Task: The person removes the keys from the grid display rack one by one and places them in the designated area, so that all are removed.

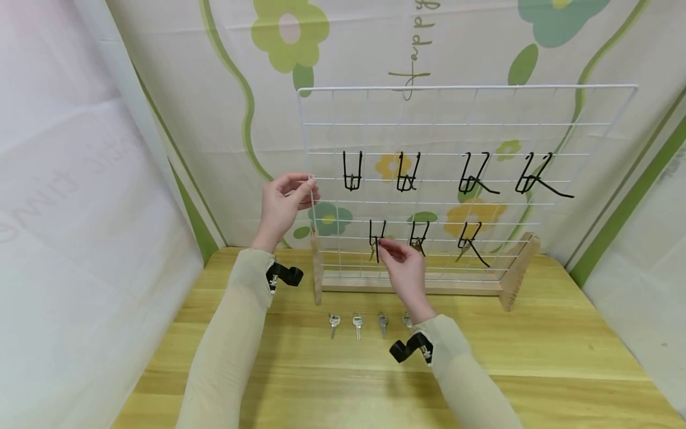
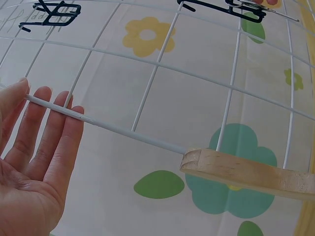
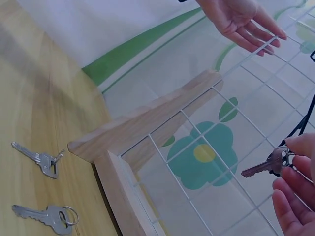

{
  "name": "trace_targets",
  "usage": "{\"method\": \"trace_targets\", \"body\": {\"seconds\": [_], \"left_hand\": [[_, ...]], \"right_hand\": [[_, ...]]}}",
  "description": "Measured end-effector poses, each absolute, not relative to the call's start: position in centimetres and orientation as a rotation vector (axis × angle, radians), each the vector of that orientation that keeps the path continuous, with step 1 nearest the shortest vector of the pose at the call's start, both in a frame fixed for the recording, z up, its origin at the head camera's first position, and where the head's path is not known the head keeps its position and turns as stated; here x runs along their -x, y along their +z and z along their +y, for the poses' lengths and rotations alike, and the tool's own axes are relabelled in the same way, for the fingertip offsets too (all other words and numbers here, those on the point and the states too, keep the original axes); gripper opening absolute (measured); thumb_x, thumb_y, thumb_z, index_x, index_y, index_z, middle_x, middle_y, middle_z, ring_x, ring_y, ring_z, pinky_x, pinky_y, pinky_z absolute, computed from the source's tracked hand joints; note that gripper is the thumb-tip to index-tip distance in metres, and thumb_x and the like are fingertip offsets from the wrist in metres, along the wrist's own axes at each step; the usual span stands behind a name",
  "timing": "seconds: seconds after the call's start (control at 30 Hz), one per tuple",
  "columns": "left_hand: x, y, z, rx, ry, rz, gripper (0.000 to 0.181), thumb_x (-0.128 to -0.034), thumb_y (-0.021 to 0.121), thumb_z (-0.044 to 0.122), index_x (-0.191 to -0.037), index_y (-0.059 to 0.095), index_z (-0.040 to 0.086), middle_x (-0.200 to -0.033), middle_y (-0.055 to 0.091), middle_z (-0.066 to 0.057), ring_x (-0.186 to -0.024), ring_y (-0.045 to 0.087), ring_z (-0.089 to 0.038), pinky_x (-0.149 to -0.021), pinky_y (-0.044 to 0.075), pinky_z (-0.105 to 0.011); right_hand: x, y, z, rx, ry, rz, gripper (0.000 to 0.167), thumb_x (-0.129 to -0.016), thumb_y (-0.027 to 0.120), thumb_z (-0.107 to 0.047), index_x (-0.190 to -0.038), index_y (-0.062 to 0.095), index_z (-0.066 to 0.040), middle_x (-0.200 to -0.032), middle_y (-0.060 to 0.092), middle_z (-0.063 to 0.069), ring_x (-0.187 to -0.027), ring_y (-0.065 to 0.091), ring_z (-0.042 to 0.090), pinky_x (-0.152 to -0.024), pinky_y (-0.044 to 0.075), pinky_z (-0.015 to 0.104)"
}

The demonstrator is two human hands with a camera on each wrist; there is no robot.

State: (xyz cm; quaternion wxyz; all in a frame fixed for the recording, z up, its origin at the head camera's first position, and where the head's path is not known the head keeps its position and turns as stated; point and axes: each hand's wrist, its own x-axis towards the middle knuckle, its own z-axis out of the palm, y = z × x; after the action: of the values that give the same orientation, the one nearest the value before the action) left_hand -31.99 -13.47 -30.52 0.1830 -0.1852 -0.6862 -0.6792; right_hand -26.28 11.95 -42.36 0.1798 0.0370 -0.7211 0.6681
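A white wire grid rack (image 1: 466,87) stands upright on wooden feet. At its left edge my left hand (image 1: 284,199) pinches the outer wire, thumb on one side and fingers on the other, as the left wrist view also shows. My right hand (image 1: 404,268) is at the lower left black hook (image 1: 371,229). In the right wrist view its thumb and fingers pinch a silver key (image 3: 260,167) by the head end, beside the hook. Whether the key's ring is around the hook is hidden by the fingers. Keys hang at the other two lower hooks.
Several silver keys (image 1: 357,322) with rings lie in a row on the wooden table (image 1: 332,387) before the rack. Several black hooks (image 1: 352,179) sit in the rack's upper row. A flowered cloth (image 1: 343,53) hangs behind, with white cloth at both sides.
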Motion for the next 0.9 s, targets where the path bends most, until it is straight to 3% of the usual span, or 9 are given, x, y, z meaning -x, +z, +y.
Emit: {"method": "trace_targets", "body": {"seconds": [0.23, 0.43, 0.73, 0.9], "left_hand": [[31.9, -30.5, -13.5, 0.523, -1.918, -1.937, 0.024, -0.0976, 0.073, 0.024, -0.111, 0.072, 0.004, -0.099, 0.073, -0.015, -0.091, 0.072, -0.041, -0.078, 0.063, -0.038], [31.9, -30.5, -13.5, 0.52, -1.918, -1.94, 0.023, -0.0974, 0.073, 0.025, -0.11, 0.073, 0.005, -0.099, 0.073, -0.015, -0.089, 0.074, -0.035, -0.078, 0.063, -0.038], [31.9, -30.5, -13.4, 0.509, -1.925, -1.943, 0.023, -0.0972, 0.074, 0.024, -0.11, 0.073, 0.006, -0.099, 0.073, -0.015, -0.088, 0.074, -0.034, -0.078, 0.063, -0.037], [31.9, -30.5, -13.4, 0.51, -1.915, -1.941, 0.022, -0.0972, 0.074, 0.026, -0.109, 0.074, 0.007, -0.099, 0.073, -0.014, -0.09, 0.073, -0.04, -0.077, 0.063, -0.037]], "right_hand": [[27.1, -42.4, 11.5, -0.082, 1.833, -2.019, 0.013, -0.094, 0.077, -0.013, -0.105, 0.078, -0.005, -0.103, 0.074, 0.007, -0.086, 0.068, 0.019, -0.07, 0.056, 0.02], [27.3, -42.5, 11.5, -0.056, 1.79, -2.032, 0.012, -0.095, 0.076, -0.014, -0.103, 0.078, -0.006, -0.101, 0.074, 0.007, -0.084, 0.068, 0.019, -0.066, 0.055, 0.019], [26.2, -42.6, 11.3, -0.125, 1.811, -1.96, 0.009, -0.093, 0.076, -0.005, -0.101, 0.077, -0.001, -0.102, 0.074, 0.01, -0.085, 0.069, 0.018, -0.073, 0.058, 0.021], [25.1, -42.2, 11.4, -0.175, 1.823, -1.95, 0.01, -0.094, 0.075, -0.002, -0.103, 0.075, 0.002, -0.105, 0.073, 0.014, -0.087, 0.069, 0.015, -0.076, 0.058, 0.019]]}}
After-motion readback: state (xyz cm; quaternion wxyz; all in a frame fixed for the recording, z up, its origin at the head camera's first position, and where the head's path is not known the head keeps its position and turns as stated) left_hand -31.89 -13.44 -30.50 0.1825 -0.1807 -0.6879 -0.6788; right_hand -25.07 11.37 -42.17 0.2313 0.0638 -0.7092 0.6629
